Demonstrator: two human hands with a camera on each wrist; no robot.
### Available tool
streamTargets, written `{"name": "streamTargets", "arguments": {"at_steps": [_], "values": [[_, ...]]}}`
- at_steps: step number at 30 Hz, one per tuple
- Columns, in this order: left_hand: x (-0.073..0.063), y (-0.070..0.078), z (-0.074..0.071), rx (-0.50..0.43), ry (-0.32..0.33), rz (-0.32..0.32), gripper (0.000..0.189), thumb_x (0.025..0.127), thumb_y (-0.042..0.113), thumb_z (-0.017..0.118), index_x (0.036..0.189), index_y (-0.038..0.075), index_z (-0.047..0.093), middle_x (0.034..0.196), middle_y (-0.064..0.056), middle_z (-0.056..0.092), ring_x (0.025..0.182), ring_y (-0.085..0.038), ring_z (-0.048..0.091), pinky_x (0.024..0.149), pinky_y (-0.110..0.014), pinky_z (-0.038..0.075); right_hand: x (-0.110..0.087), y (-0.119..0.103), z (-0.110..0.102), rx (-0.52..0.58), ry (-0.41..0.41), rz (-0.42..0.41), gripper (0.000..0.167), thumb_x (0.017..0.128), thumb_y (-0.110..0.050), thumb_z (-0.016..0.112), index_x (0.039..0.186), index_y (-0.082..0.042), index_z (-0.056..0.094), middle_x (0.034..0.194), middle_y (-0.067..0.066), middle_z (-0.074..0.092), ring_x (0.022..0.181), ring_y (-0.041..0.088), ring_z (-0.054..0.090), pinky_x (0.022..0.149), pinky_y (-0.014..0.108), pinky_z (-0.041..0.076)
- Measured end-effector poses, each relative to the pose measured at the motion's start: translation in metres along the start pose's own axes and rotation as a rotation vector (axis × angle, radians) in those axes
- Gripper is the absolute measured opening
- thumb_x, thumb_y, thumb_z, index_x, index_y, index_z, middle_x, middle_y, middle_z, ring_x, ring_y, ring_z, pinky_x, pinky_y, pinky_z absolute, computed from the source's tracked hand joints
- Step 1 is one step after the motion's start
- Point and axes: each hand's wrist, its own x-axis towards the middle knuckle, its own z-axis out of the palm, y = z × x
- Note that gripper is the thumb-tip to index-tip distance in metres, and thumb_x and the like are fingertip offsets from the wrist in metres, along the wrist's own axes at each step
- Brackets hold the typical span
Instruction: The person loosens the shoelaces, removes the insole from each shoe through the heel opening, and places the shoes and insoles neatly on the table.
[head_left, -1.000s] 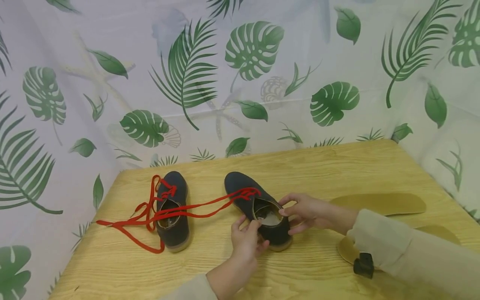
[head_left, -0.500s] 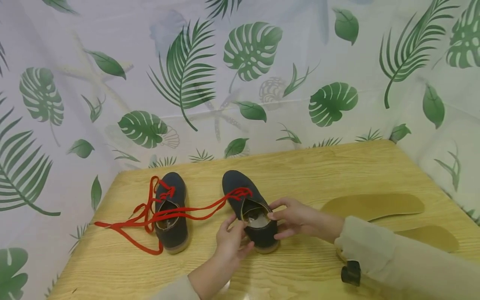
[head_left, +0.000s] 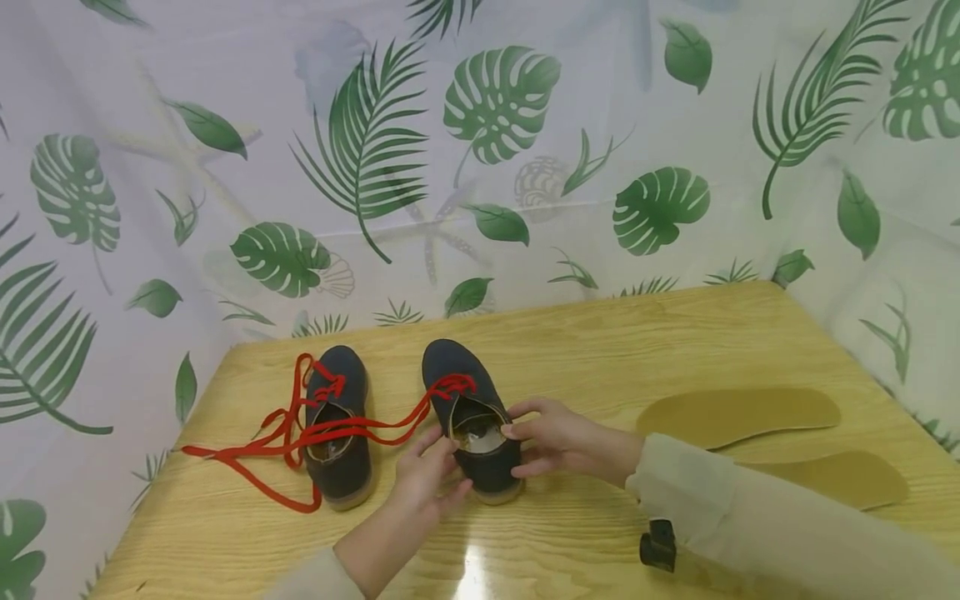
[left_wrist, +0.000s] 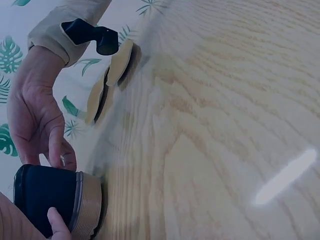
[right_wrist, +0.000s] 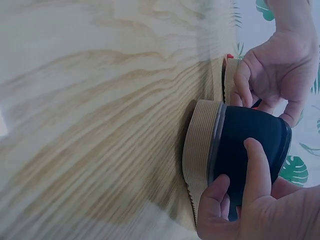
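Observation:
A dark navy shoe (head_left: 459, 364) with red laces stands on the wooden table, its heel toward me. My left hand (head_left: 422, 481) pinches the left side of its opening, and my right hand (head_left: 562, 440) pinches the right side. Pale lining shows inside the shoe. In the left wrist view the shoe's heel (left_wrist: 46, 192) and ridged tan sole rest on the table; the right wrist view shows the same heel (right_wrist: 250, 135) between both hands. To the left stands the matching shoe (head_left: 341, 477), with long red laces (head_left: 255, 454) lying across it and joining loosely toward the other shoe.
Two tan insoles (head_left: 738, 412) lie flat on the right of the table, the nearer one partly behind my right sleeve (head_left: 750, 508). A leaf-printed cloth (head_left: 570, 108) hangs behind and beside the table (head_left: 570, 542). A black camera mount (head_left: 658, 546) sits at my right wrist.
Both hands have slid the held shoe leftward, closer to its mate, and turned it a little straighter. Its laces between the two shoes now sag more. The other shoe stays put.

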Motion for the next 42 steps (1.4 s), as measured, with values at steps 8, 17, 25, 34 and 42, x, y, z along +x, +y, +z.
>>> {"name": "streamTargets", "arguments": {"at_steps": [8,17,25,34,42], "values": [[0.006,0.012,-0.013,0.042,-0.062,-0.001,0.056,0.09,0.009,0.05,0.143,0.002,0.032,0.125,-0.02,0.052,0.114,-0.029,0.048,0.076,-0.037,0.053,0.007,0.0,0.013,0.051,0.042,0.008,0.037,0.093,-0.003,0.056,0.127,0.001,0.04,0.113,0.027,0.055,0.093,0.036,0.065,0.067,0.04,0.058],[0.011,0.022,-0.026,0.141,-0.041,0.021,0.054,0.091,0.009,0.047,0.143,0.001,0.035,0.125,-0.021,0.053,0.107,-0.026,0.054,0.066,-0.028,0.052,0.013,0.0,0.032,0.108,0.065,0.001,0.035,0.093,0.0,0.055,0.125,0.002,0.042,0.116,0.028,0.053,0.099,0.046,0.061,0.07,0.043,0.058],[0.019,0.028,-0.035,0.175,-0.018,0.007,0.053,0.091,0.009,0.047,0.143,0.003,0.038,0.124,-0.019,0.049,0.106,-0.025,0.05,0.06,-0.025,0.051,0.017,0.0,0.047,0.168,0.085,-0.002,0.036,0.093,0.002,0.054,0.126,0.003,0.038,0.116,0.027,0.049,0.105,0.05,0.056,0.078,0.05,0.054],[0.029,0.036,-0.056,0.19,-0.067,-0.048,0.056,0.089,0.008,0.052,0.143,0.006,0.039,0.109,-0.01,0.062,0.088,-0.013,0.061,0.065,-0.031,0.054,0.021,0.002,0.06,0.196,0.085,-0.001,0.037,0.093,0.003,0.054,0.124,0.002,0.036,0.116,0.029,0.048,0.107,0.052,0.055,0.078,0.05,0.054],[0.03,0.042,-0.058,0.196,-0.086,-0.05,0.057,0.089,0.008,0.051,0.144,0.005,0.036,0.098,-0.003,0.061,0.084,-0.011,0.059,0.066,-0.031,0.054,0.021,0.001,0.062,0.212,0.079,-0.01,0.04,0.093,0.003,0.054,0.127,0.003,0.034,0.125,0.031,0.044,0.111,0.054,0.051,0.079,0.049,0.054]]}}
